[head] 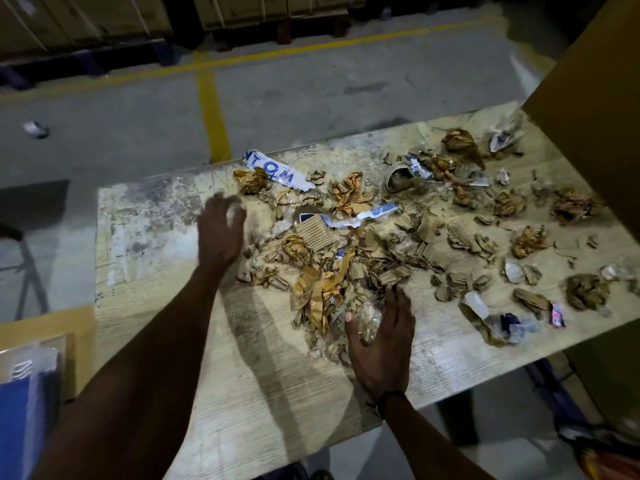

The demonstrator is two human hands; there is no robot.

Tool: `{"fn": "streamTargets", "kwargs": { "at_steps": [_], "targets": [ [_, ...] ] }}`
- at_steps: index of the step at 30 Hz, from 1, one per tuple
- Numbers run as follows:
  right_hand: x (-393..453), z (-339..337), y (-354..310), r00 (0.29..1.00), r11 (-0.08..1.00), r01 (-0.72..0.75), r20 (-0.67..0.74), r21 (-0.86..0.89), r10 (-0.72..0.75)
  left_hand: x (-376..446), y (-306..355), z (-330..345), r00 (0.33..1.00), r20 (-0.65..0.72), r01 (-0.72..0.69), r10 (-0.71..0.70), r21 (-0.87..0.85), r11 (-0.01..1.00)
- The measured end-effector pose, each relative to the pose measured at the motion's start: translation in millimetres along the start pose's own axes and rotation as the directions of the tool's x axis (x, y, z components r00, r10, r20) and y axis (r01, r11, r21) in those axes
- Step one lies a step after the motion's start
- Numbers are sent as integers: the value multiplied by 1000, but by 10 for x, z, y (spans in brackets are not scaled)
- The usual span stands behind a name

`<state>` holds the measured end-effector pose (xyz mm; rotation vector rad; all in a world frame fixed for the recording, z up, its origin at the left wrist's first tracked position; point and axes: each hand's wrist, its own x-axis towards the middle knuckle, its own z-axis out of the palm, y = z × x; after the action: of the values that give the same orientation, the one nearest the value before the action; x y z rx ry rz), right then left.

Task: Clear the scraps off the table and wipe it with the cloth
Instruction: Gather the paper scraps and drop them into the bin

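Scraps of crumpled brown paper and ridged cardboard point(346, 251) cover my pale wooden desk point(166, 299). White tape point(277, 171) reads "WOT". My left hand point(220, 233) and right hand point(381, 341) are open, holding nothing.

Left of the left hand point(221, 233), the table point(145, 258) lay bare, scuffed but open for a sweep. Below both wrists the near boards were also free. Between the left hand and the right hand point(379, 341) the scraps point(332, 258) piled thick, blocking a flat pass. Right of the right hand, loose bits lay apart with gaps between. A cardboard box point(588, 109) loomed over the far right corner, closing that side.
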<state>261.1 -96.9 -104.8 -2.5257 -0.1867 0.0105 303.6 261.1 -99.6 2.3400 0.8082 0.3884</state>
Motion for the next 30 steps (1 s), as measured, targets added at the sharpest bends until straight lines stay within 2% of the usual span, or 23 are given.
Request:
{"fn": "streamTargets", "kwargs": {
  "at_steps": [2,5,7,10,13,16,19,21,26,30],
  "targets": [
    [-5,0,-10,1000,1000,-1,2,6,1,-130,227,175,990,63,-121,125,-64,991],
    [-7,-7,-33,1000,1000,-8,-3,16,8,-391,558,350,975,113,-173,193,-161,972],
    [1,-23,-41,1000,1000,-11,1,14,11,-480,637,378,977,47,-199,209,-162,966],
    [-6,-24,-41,1000,1000,-13,19,6,13,-321,579,312,983,-137,-137,120,-120,983],
    [-13,-7,-26,1000,1000,-3,16,17,3,81,443,221,989,-141,-47,34,-85,995],
    [-2,6,-17,1000,1000,-11,24,17,11,529,406,218,999,-53,-14,12,-38,999],
    [8,17,-15,1000,1000,-3,21,7,2,837,508,272,991,137,2,6,-60,998],
    [12,22,3,1000,1000,1,14,9,-1,867,610,349,967,245,-41,68,-115,993],
    [14,13,-8,1000,1000,-11,13,18,11,604,896,575,904,339,-199,260,-204,959],
    [13,-5,-6,1000,1000,-10,17,18,10,311,1090,612,817,445,-266,368,-275,924]
  ]
}}
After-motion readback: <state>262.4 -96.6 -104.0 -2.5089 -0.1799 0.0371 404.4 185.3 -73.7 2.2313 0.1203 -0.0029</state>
